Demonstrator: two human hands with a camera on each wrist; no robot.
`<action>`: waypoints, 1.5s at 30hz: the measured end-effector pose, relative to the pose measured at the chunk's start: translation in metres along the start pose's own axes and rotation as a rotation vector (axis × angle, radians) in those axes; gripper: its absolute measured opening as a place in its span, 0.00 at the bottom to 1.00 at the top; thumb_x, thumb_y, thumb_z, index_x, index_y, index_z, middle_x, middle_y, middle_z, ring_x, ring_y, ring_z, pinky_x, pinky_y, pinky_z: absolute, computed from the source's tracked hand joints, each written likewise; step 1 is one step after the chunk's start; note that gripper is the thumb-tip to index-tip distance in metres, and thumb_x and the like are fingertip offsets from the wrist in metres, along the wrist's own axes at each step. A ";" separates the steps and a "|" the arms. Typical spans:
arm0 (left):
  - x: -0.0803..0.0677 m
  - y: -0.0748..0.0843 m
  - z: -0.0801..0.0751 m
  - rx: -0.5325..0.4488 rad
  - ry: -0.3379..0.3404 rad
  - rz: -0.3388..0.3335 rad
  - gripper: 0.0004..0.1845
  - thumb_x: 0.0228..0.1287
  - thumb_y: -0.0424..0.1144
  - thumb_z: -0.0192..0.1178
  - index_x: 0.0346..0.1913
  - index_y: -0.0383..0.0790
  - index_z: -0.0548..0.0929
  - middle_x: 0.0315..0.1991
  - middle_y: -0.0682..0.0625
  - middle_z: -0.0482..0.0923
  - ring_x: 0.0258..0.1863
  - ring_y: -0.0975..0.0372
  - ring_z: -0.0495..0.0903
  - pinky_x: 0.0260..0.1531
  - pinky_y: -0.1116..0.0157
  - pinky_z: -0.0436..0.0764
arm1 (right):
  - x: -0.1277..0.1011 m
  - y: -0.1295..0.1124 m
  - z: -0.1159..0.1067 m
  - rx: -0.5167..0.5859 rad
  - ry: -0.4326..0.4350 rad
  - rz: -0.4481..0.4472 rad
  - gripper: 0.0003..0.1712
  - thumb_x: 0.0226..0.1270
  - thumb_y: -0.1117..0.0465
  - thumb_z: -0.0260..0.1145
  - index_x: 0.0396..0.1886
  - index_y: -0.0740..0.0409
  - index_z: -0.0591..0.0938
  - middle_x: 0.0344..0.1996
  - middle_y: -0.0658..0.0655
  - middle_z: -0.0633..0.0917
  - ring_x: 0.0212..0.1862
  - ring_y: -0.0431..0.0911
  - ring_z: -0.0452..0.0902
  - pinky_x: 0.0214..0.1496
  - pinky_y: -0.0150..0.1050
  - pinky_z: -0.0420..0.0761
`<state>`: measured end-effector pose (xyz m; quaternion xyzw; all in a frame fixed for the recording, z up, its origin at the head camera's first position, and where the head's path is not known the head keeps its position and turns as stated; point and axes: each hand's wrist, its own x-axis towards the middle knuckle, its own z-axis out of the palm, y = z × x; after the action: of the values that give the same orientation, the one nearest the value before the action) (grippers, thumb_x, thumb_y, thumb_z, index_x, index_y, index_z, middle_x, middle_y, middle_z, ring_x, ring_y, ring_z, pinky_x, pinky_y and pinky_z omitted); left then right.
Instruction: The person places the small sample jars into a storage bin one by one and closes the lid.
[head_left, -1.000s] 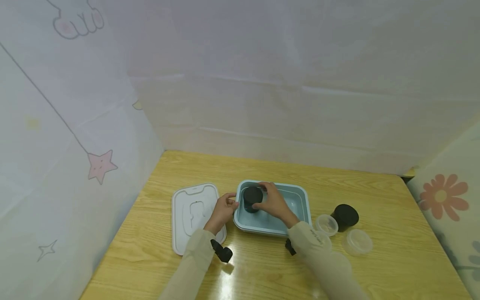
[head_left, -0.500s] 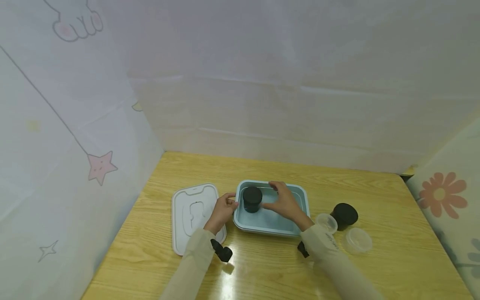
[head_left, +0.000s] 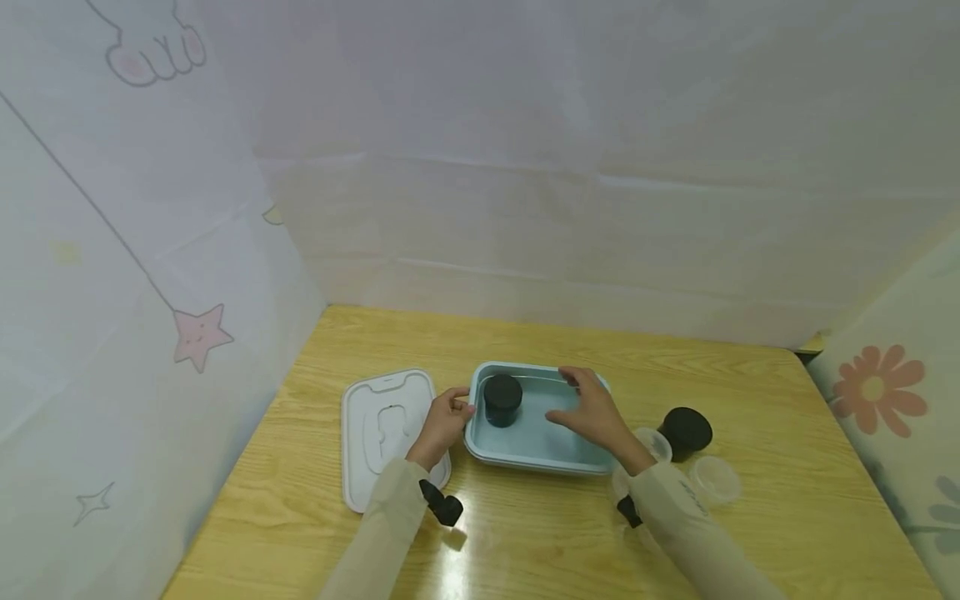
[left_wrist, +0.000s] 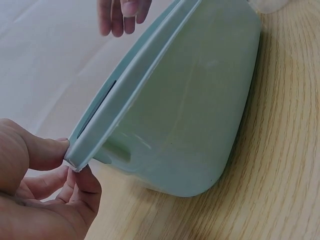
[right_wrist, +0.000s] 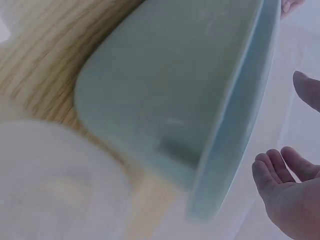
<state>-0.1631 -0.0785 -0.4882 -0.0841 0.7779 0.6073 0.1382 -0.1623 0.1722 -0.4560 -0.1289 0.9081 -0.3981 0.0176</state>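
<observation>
A light blue plastic tub (head_left: 542, 433) stands on the wooden table, and a black-lidded round jar (head_left: 502, 398) is upright in its left end. My left hand (head_left: 444, 427) pinches the tub's left rim between thumb and fingers; the left wrist view shows the thumb (left_wrist: 47, 152) on top and the fingertips under the lip. Over the tub's right part hovers my right hand (head_left: 597, 415), thumb and fingers spread apart with nothing between them. In the right wrist view the right hand (right_wrist: 292, 192) is beside the tub rim, not touching it.
A pale rectangular lid (head_left: 360, 450) lies left of the tub, partly under the left forearm. To the right are a black round container (head_left: 686, 432), a clear round tub (head_left: 716, 480) and another clear one (head_left: 655, 444), partly behind the right wrist. Fabric walls border the table.
My right hand has let go of the black-lidded jar and moved right, away from it. The jar stays in the tub's left end. The left hand keeps its hold on the rim.
</observation>
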 end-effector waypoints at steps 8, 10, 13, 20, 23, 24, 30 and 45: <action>0.000 -0.003 0.000 0.005 -0.001 -0.008 0.21 0.70 0.33 0.54 0.63 0.36 0.71 0.41 0.43 0.75 0.36 0.60 0.75 0.31 0.69 0.72 | -0.013 0.014 -0.009 -0.008 0.053 -0.015 0.41 0.51 0.63 0.75 0.63 0.70 0.67 0.57 0.70 0.72 0.58 0.62 0.69 0.59 0.56 0.72; 0.000 -0.003 0.000 0.005 0.000 -0.008 0.21 0.70 0.33 0.54 0.63 0.35 0.71 0.41 0.43 0.75 0.36 0.60 0.75 0.31 0.69 0.72 | -0.018 0.017 -0.012 -0.009 0.062 -0.027 0.41 0.52 0.63 0.75 0.63 0.71 0.67 0.57 0.70 0.72 0.58 0.63 0.69 0.58 0.57 0.72; 0.000 -0.002 0.000 0.007 -0.001 0.002 0.21 0.70 0.33 0.53 0.63 0.34 0.71 0.40 0.43 0.75 0.36 0.60 0.75 0.31 0.69 0.72 | -0.024 0.021 -0.017 0.004 0.068 -0.038 0.41 0.52 0.63 0.75 0.63 0.71 0.67 0.57 0.70 0.72 0.58 0.63 0.69 0.58 0.57 0.72; 0.001 0.000 0.001 0.003 0.002 0.001 0.20 0.70 0.34 0.53 0.63 0.35 0.71 0.40 0.43 0.74 0.37 0.58 0.74 0.32 0.69 0.71 | -0.036 0.030 -0.027 0.015 0.064 -0.003 0.42 0.53 0.64 0.74 0.64 0.73 0.65 0.58 0.71 0.70 0.58 0.64 0.68 0.59 0.57 0.71; 0.002 0.000 0.001 0.005 0.002 -0.005 0.20 0.70 0.34 0.53 0.63 0.35 0.71 0.40 0.44 0.74 0.37 0.58 0.74 0.32 0.69 0.71 | -0.042 0.032 -0.031 0.003 0.062 0.019 0.42 0.53 0.63 0.74 0.64 0.73 0.65 0.58 0.71 0.69 0.59 0.64 0.68 0.60 0.58 0.71; 0.002 -0.001 0.001 0.002 0.002 -0.009 0.20 0.70 0.34 0.53 0.63 0.36 0.71 0.40 0.44 0.74 0.37 0.58 0.74 0.32 0.69 0.71 | -0.044 0.033 -0.032 -0.001 0.064 0.020 0.42 0.53 0.62 0.74 0.63 0.73 0.65 0.58 0.71 0.70 0.59 0.64 0.68 0.59 0.58 0.71; 0.001 -0.001 0.001 -0.004 0.003 -0.010 0.20 0.70 0.33 0.53 0.63 0.36 0.71 0.40 0.44 0.74 0.38 0.57 0.75 0.31 0.69 0.72 | -0.057 0.039 -0.036 -0.002 0.088 0.035 0.42 0.52 0.60 0.75 0.63 0.73 0.66 0.58 0.72 0.70 0.58 0.64 0.68 0.59 0.59 0.71; 0.000 0.001 0.000 0.013 0.000 -0.003 0.20 0.70 0.34 0.53 0.63 0.35 0.71 0.41 0.43 0.74 0.38 0.59 0.74 0.31 0.68 0.71 | -0.089 0.050 -0.046 -0.016 0.126 0.065 0.41 0.54 0.59 0.74 0.64 0.70 0.67 0.57 0.68 0.72 0.57 0.60 0.70 0.56 0.32 0.73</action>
<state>-0.1632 -0.0781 -0.4870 -0.0843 0.7817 0.6019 0.1398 -0.0932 0.2598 -0.4673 -0.0739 0.9142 -0.3975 -0.0276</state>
